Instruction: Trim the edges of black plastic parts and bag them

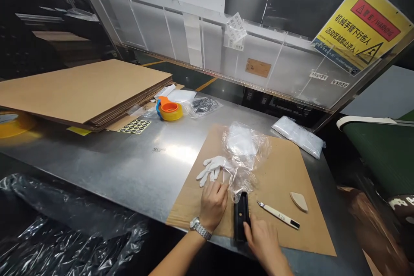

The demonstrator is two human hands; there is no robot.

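Left hand: the left hand (212, 205) is lying on the brown board (278, 181), fingers curled together and pinching the near edge of the clear bag (244, 155); a watch is sitting on its wrist.
Right hand: the right hand (263, 241) is pressing on the near end of the black bar (241, 215), fingers closed over it; how firmly it is gripping, I cannot tell.
Bar axis: the bar is running from 6 to 12 o'clock, its far end touching the bag's crumpled near edge.
Bag: the bag is lying at 12 o'clock from both hands, its mouth side towards the left hand, which is the nearer one.
Glove: a white glove (211, 169) is resting just beside the bag at its 9 o'clock, at 12 o'clock from the left hand.
Knife: a slim knife (278, 215) is lying at 2 o'clock from the right hand, apart from it, angled 10 to 4.
Beyond: a tape roll (170, 110) is sitting well off at 11 o'clock by the stacked cardboard (80, 90).
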